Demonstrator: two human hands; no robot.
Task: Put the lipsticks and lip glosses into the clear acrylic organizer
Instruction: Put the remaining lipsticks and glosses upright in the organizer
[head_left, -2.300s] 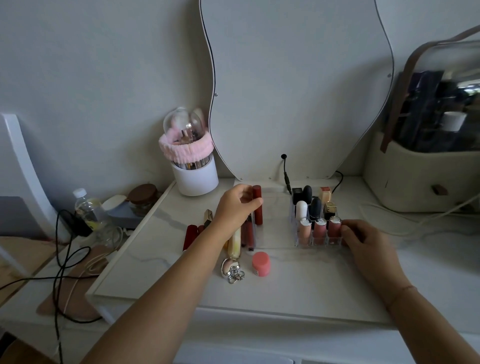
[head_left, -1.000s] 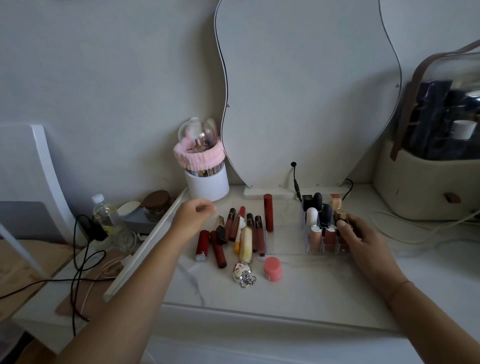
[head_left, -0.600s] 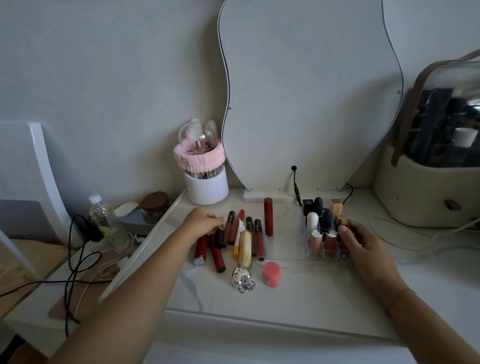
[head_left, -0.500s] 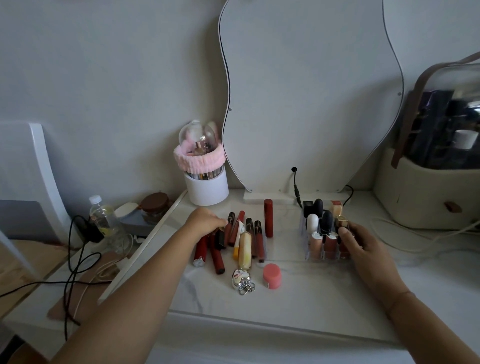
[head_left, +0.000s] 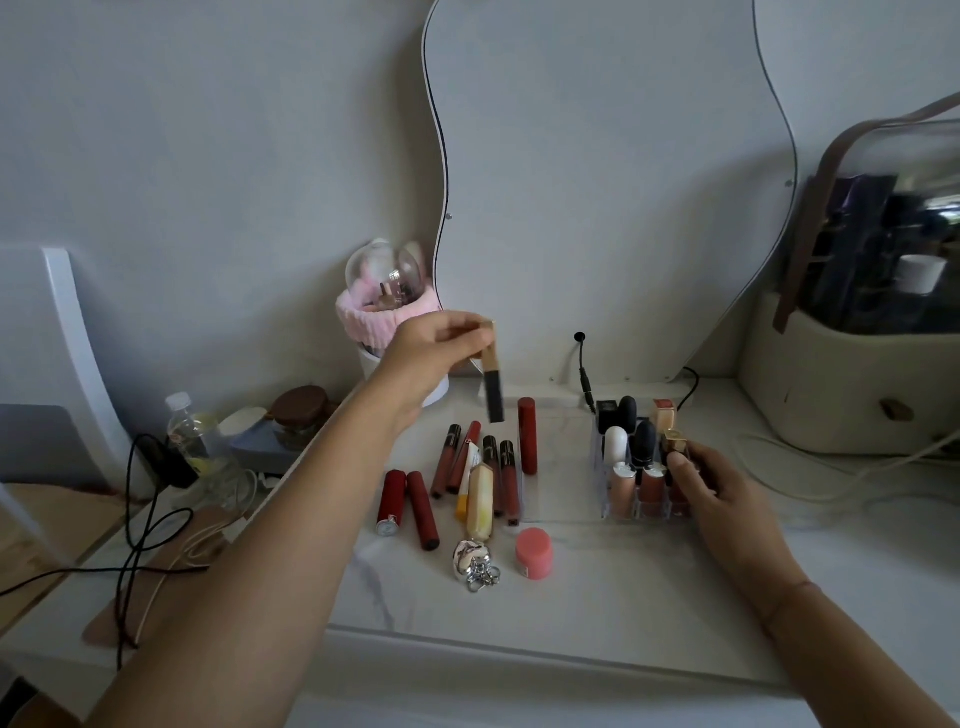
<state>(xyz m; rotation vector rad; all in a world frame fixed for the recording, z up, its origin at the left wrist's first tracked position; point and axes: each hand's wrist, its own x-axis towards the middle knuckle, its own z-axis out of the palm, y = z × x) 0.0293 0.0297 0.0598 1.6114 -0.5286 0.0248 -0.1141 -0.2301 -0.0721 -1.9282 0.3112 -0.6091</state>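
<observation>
lifted now — gold-black lipstick (head_left: 492, 382) pinched in left hand (head_left: 426, 358).

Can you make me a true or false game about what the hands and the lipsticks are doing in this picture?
1. The left hand holds a black and gold tube up in the air. True.
2. The right hand is picking up the round pink pot. False: it rests on the clear organizer, and the pot sits alone on the table.
3. The organizer is empty. False: several lipsticks already stand upright in it.
4. Some tubes still lie on the table between the hands, such as a tall dark red tube. True.
5. A silver keychain lies beside the pink pot. True.
</observation>
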